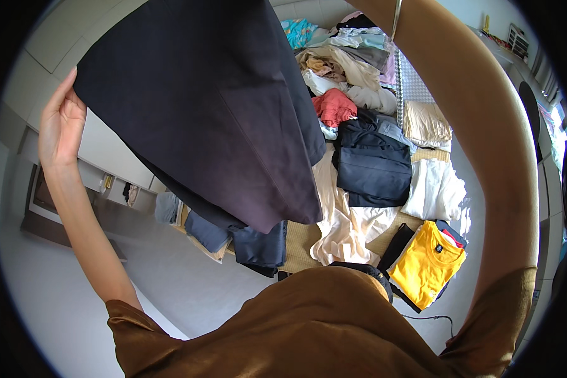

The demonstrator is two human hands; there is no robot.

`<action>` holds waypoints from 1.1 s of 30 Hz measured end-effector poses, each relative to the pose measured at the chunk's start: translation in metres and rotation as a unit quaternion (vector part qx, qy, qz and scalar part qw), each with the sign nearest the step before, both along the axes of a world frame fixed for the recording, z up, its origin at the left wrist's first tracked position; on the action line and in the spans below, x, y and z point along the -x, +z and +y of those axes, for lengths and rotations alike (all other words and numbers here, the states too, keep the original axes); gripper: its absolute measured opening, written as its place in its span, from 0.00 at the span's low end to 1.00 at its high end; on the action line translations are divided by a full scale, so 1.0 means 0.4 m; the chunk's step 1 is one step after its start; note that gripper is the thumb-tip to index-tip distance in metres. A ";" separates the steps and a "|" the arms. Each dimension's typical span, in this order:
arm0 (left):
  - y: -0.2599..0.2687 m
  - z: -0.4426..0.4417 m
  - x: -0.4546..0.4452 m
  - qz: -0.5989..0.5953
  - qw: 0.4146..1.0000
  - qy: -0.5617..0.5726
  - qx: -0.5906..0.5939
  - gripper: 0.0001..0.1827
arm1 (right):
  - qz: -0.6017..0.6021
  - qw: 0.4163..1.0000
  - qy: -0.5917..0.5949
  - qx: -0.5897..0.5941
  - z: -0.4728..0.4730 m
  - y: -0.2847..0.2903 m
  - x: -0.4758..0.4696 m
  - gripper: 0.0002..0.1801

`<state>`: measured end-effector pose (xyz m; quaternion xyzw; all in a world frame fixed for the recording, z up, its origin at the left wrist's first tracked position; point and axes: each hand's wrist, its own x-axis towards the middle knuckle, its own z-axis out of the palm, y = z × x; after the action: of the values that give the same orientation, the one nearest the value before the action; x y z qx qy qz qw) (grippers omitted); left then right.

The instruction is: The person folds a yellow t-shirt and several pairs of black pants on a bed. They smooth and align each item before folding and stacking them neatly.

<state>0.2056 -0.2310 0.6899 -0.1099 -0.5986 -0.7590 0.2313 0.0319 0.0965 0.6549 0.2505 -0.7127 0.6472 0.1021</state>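
A large dark garment (203, 104) hangs stretched out in front of me, its upper part cut off by the picture's top edge. My left hand (66, 120) is raised at the left, its fingers pinching the garment's left corner. Only the forearm of my right arm shows, crossing the upper right; my right hand is out of view past the top edge. Beyond the garment lie a folded black garment (374, 172), a crumpled cream cloth (347, 236) and a coral-red garment (334, 107). A yellow T-shirt (427, 264) tops a folded stack near my body.
A heap of mixed clothes (345, 61) lies at the far end. Folded white cloth (434, 189) and beige cloth (426, 124) lie to the right. Folded dark clothes (260, 243) sit on the woven mat's near left edge. An open drawer (118, 184) stands at the left.
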 end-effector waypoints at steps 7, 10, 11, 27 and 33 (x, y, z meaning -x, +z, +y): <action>-0.022 0.017 -0.025 -0.053 0.998 0.003 0.035 0.06 | 0.018 0.997 0.054 -0.044 0.017 -0.025 0.038 0.17; -0.059 0.101 -0.047 -0.052 0.990 0.040 0.121 0.10 | 0.070 0.993 0.026 -0.091 0.028 -0.030 0.013 0.21; -0.058 0.093 -0.046 -0.057 0.988 0.037 0.136 0.11 | 0.090 0.989 0.016 -0.112 0.031 -0.022 0.002 0.23; -0.090 0.044 -0.013 -0.058 0.993 0.089 0.053 0.12 | 0.011 0.988 0.156 -0.009 0.011 -0.046 0.053 0.18; -0.078 0.054 -0.006 -0.050 0.991 0.088 0.089 0.11 | 0.056 0.980 0.117 -0.151 0.077 -0.061 -0.005 0.22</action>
<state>0.2079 -0.2094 0.6588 -0.0389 -0.6817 -0.6840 0.2568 0.0338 0.1271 0.6307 0.3806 -0.7611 0.5246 0.0263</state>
